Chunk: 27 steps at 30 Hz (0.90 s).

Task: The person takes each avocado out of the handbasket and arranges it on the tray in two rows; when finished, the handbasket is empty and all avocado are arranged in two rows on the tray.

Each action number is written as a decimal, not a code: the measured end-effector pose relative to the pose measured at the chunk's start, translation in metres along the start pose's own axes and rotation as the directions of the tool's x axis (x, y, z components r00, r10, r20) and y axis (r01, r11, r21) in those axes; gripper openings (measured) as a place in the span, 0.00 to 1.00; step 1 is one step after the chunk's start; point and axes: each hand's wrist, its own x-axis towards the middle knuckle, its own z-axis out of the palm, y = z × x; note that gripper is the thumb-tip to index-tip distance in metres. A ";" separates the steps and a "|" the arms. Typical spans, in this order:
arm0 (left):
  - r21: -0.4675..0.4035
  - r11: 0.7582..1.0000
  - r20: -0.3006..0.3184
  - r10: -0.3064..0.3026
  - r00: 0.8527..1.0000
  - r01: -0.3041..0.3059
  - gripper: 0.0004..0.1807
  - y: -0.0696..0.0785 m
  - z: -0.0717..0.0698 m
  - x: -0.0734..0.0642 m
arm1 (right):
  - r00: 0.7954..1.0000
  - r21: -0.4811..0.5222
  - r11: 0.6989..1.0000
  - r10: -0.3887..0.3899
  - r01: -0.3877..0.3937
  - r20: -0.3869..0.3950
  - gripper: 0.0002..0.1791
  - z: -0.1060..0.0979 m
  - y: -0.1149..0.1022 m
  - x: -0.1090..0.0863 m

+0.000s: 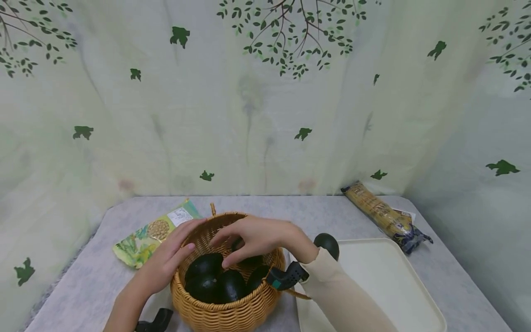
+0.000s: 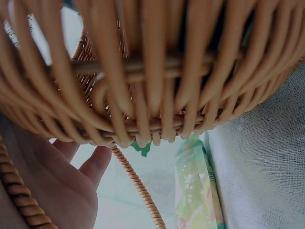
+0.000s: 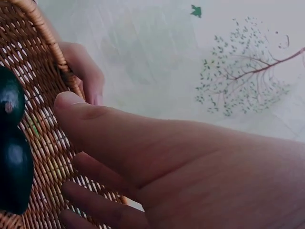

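Right hand [image 1: 255, 236] released inside wicker basket [image 1: 226, 317], partly hiding dark green fruits [image 1: 231, 286]; left hand [image 1: 167, 259] unclenched at basket's side.

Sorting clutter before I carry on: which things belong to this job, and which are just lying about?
In the job: wicker basket; dark green fruits inside it; probably the outside fruit and pale tray.
Lying about, apparently: yellow-green bag; golden packet.

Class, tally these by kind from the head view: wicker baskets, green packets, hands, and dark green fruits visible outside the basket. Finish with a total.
Wicker basket: 1
Green packet: 1
Hands (left hand, right hand): 2
Dark green fruit outside the basket: 1
Total: 5
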 end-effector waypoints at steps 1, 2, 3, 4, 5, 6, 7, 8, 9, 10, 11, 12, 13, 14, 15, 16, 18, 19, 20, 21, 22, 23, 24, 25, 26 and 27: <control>-0.004 1.000 0.000 0.001 1.000 -0.001 0.30 0.000 0.000 0.000 | 1.000 -0.007 1.000 -0.012 0.012 0.008 0.28 0.001 -0.001 0.003; -0.007 1.000 -0.001 0.002 1.000 -0.002 0.30 0.000 -0.001 0.000 | 1.000 -0.015 1.000 -0.021 0.022 0.015 0.28 0.001 -0.002 0.005; -0.005 1.000 -0.002 0.000 1.000 0.000 0.29 0.001 -0.001 -0.001 | 0.999 -0.026 0.999 -0.031 0.031 0.022 0.28 0.002 -0.003 0.008; -0.006 1.000 -0.002 0.000 1.000 0.000 0.29 0.001 -0.002 -0.001 | 0.999 -0.034 0.999 -0.038 0.039 0.031 0.27 0.003 -0.003 0.011; -0.010 1.000 -0.001 0.003 1.000 -0.003 0.29 0.001 -0.002 -0.001 | 0.998 -0.041 0.998 -0.039 0.041 0.040 0.27 0.004 -0.004 0.013; -0.010 1.000 0.000 0.005 1.000 -0.005 0.29 0.001 -0.002 -0.001 | 0.998 -0.055 0.998 -0.037 0.039 0.050 0.27 0.005 -0.005 0.016; -0.011 1.000 0.002 0.006 1.000 -0.006 0.29 0.001 -0.002 0.000 | 0.998 -0.071 0.997 -0.033 0.038 0.061 0.27 0.006 -0.006 0.018; -0.007 1.000 0.005 0.005 1.000 -0.005 0.29 0.002 -0.002 0.000 | 0.997 -0.083 0.996 -0.022 0.028 0.070 0.27 0.006 -0.006 0.020; -0.006 1.000 0.008 0.007 1.000 -0.007 0.29 0.002 -0.002 0.000 | 0.996 -0.093 0.995 -0.014 0.022 0.083 0.27 0.007 -0.007 0.022; -0.008 1.000 0.010 0.010 1.000 -0.010 0.29 0.001 -0.002 0.000 | 0.995 -0.097 0.995 -0.007 0.016 0.096 0.27 0.008 -0.008 0.023; -0.009 1.000 0.012 0.011 1.000 -0.011 0.29 0.001 -0.001 0.001 | 0.994 -0.100 0.995 0.002 0.010 0.110 0.27 0.008 -0.008 0.025; -0.008 1.000 0.013 0.009 1.000 -0.009 0.29 0.001 -0.001 0.001 | 0.992 -0.109 0.994 0.007 0.006 0.124 0.27 0.009 -0.009 0.026; -0.008 1.000 0.012 0.011 1.000 -0.011 0.29 0.001 -0.001 0.001 | 0.991 -0.113 0.994 0.012 0.003 0.136 0.27 0.009 -0.009 0.028; -0.012 1.000 0.011 0.012 1.000 -0.012 0.29 0.001 -0.001 0.001 | 0.989 -0.111 0.994 0.018 -0.002 0.146 0.27 0.010 -0.009 0.030; -0.014 1.000 0.010 0.012 1.000 -0.012 0.29 0.000 -0.001 0.000 | 0.988 -0.107 0.994 0.022 -0.005 0.155 0.27 0.011 -0.009 0.032; -0.017 1.000 0.009 0.010 1.000 -0.010 0.28 0.000 -0.001 0.000 | 0.987 -0.103 0.995 0.025 -0.008 0.160 0.27 0.012 -0.008 0.033; -0.026 1.000 0.008 0.002 1.000 -0.001 0.28 0.000 0.000 0.000 | 0.986 -0.091 0.996 0.028 -0.012 0.167 0.27 0.015 -0.006 0.036; -0.029 1.000 0.008 -0.003 1.000 0.003 0.28 0.000 0.000 0.000 | 0.985 -0.074 0.997 0.023 -0.011 0.169 0.27 0.016 -0.004 0.037; -0.036 0.999 0.009 -0.009 1.000 0.009 0.28 0.000 0.000 0.000 | 0.985 -0.061 0.998 0.016 -0.005 0.171 0.27 0.018 -0.003 0.039; -0.037 0.999 0.010 -0.014 1.000 0.014 0.28 -0.001 0.000 0.000 | 0.985 -0.045 0.999 0.001 0.007 0.172 0.27 0.019 -0.001 0.040; -0.041 0.999 0.013 -0.015 1.000 0.016 0.28 -0.001 -0.001 0.000 | 0.985 -0.030 0.999 -0.019 0.024 0.174 0.27 0.021 0.001 0.042; -0.056 0.998 0.021 -0.020 1.000 0.021 0.28 -0.001 -0.001 0.000 | 0.984 -0.010 0.999 -0.035 0.037 0.177 0.26 0.023 0.003 0.043; -0.079 0.997 0.034 -0.022 0.999 0.025 0.28 -0.002 -0.001 0.000 | 0.983 0.006 0.999 -0.049 0.049 0.179 0.26 0.025 0.005 0.044; -0.109 0.993 0.052 -0.033 0.998 0.039 0.28 -0.002 -0.002 0.000 | 0.982 0.022 0.998 -0.064 0.061 0.179 0.26 0.027 0.007 0.045; -0.146 0.988 0.072 -0.047 0.996 0.057 0.28 -0.002 -0.002 0.000 | 0.981 0.035 0.997 -0.077 0.072 0.179 0.26 0.028 0.009 0.046; -0.182 0.981 0.093 -0.058 0.994 0.074 0.28 -0.003 -0.003 0.000 | 0.980 0.047 0.996 -0.086 0.079 0.180 0.26 0.030 0.010 0.047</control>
